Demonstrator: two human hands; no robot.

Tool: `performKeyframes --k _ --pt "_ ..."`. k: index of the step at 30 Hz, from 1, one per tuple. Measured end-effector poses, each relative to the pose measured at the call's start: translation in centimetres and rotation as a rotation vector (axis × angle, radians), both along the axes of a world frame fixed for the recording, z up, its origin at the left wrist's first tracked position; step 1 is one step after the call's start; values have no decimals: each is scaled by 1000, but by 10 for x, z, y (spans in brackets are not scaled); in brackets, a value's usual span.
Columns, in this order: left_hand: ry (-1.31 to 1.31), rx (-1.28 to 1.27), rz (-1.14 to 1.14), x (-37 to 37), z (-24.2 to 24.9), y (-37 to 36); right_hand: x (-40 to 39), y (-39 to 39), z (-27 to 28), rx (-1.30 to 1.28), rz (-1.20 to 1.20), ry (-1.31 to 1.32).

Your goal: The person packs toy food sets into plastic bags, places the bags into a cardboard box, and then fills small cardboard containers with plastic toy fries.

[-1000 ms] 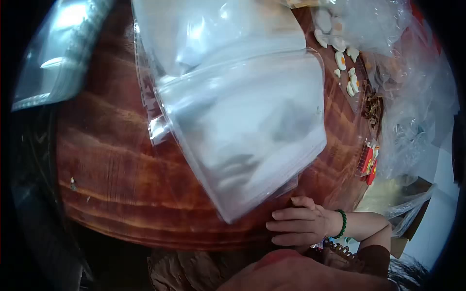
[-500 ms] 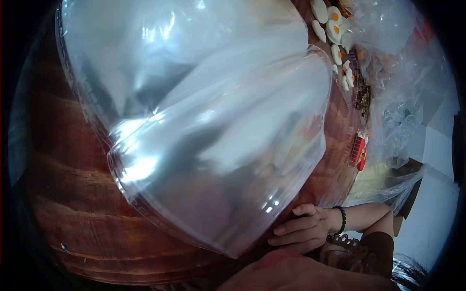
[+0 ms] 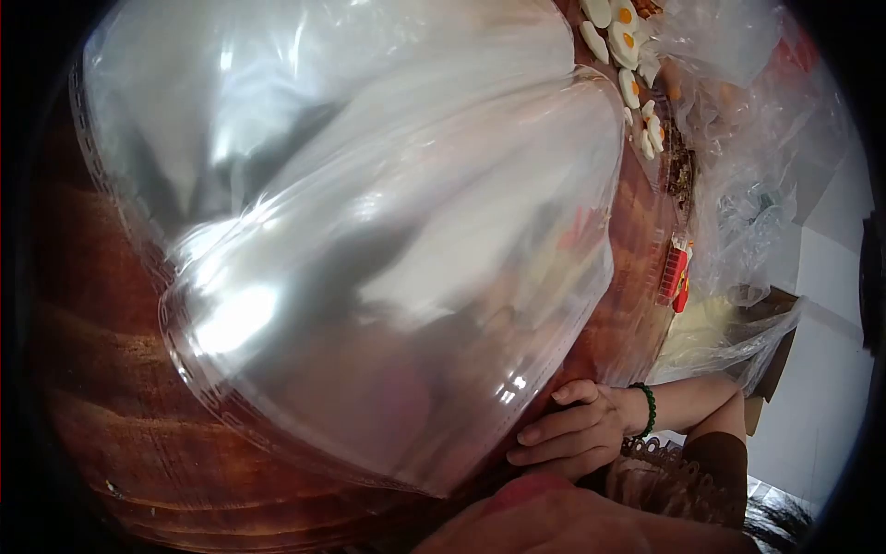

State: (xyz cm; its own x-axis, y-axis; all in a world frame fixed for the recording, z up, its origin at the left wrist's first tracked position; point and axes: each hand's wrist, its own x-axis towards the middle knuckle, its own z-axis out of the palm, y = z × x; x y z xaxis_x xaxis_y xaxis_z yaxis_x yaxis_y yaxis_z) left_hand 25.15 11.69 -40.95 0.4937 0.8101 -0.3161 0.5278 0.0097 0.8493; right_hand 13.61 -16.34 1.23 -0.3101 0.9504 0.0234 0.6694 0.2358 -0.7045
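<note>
1. A glossy, red-brown wooden tabletop (image 3: 83, 379), its grain in darker and lighter bands, runs to a curved near edge.
2. Large overlapping sheets of clear plastic (image 3: 397, 305) spread across the middle of the tabletop, throwing back bright glare along their seamed left edge.
3. The right hand (image 3: 577, 429), fingers loosely extended and holding nothing visible, rests at the near edge just beside the plastic; contact cannot be told. The left hand is out of view.
4. A green beaded bracelet (image 3: 649, 411) circles the right wrist, below a brown sleeve (image 3: 722, 462).
5. White pieces with orange centres (image 3: 623, 51) lie at upper right.
6. A red packet (image 3: 681, 277) sits at the tabletop's right edge, its markings too small to read.
7. Beyond are crumpled clear wrapping (image 3: 752, 185), a cardboard box (image 3: 778, 365) and a white surface (image 3: 835, 277).
</note>
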Motion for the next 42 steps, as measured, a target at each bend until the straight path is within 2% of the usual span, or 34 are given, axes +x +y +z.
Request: performKeyframes --k 12,18,20,22,29,33,37,39,41,42 --pt "23 52 -77 7 -14 -3 -4 -1 0 -21 -31 -13" --pt "28 78 -127 14 -16 -8 -10 -2 -6 52 -78 -50" --pt "39 99 -140 13 -15 -5 -14 -4 -13 162 -147 -46" --pt "54 123 -153 10 -14 -1 -14 -5 -10 137 -138 -50" --pt "118 253 -201 4 13 21 -8 3 -1 46 -54 -78" --pt "183 359 -234 -6 42 36 -10 -4 -3 1 -70 33" --pt "336 431 -276 -70 70 27 -8 -3 0 -33 -78 110" --pt "463 430 -298 -135 82 4 -8 -4 -4 20 -129 179" --pt "601 398 -313 -209 72 -29 -15 -8 -30 232 -160 313" --pt "665 367 -335 -250 63 -58 -7 -4 -27 258 -121 315"
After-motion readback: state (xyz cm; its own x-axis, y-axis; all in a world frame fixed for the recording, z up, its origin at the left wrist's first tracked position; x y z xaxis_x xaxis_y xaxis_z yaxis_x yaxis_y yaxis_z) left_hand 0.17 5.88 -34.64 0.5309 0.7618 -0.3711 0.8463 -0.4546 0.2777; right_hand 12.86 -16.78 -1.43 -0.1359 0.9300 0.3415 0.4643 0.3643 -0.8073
